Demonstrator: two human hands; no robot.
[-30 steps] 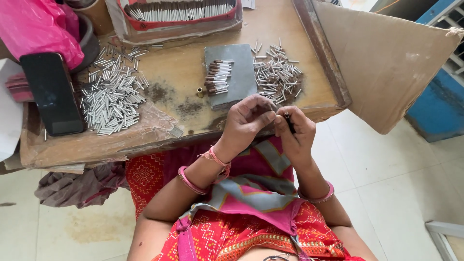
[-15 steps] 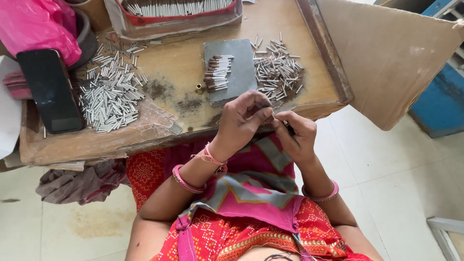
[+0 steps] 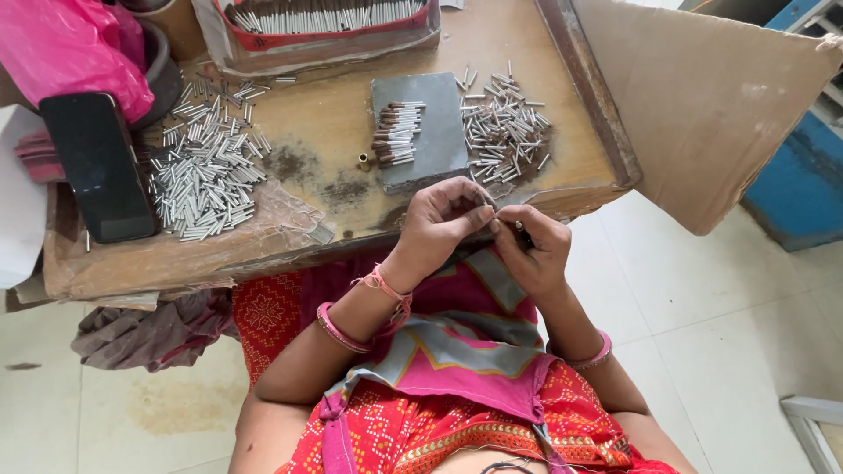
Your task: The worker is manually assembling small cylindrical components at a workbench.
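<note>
I see both hands meeting just off the table edge [image 3: 263, 254]. Left hand [image 3: 443, 219] and right hand [image 3: 533, 246] pinch a small metal tube [image 3: 518, 226], mostly hidden by fingertips. Grey block [image 3: 430, 118] with finished pieces [image 3: 397, 133] sits just beyond; tray [image 3: 325, 35] cut off at top.

A black phone [image 3: 98, 167] and pink bag [image 3: 75, 53] lie on the wooden table [image 3: 334, 132].

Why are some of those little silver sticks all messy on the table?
The silver tubes on the left lie scattered loosely, a few straying toward the tray. The smaller pile on the right is jumbled too. Only the brown-tipped ones on the grey slab are lined up. The tabletop shows dark stains.
</note>
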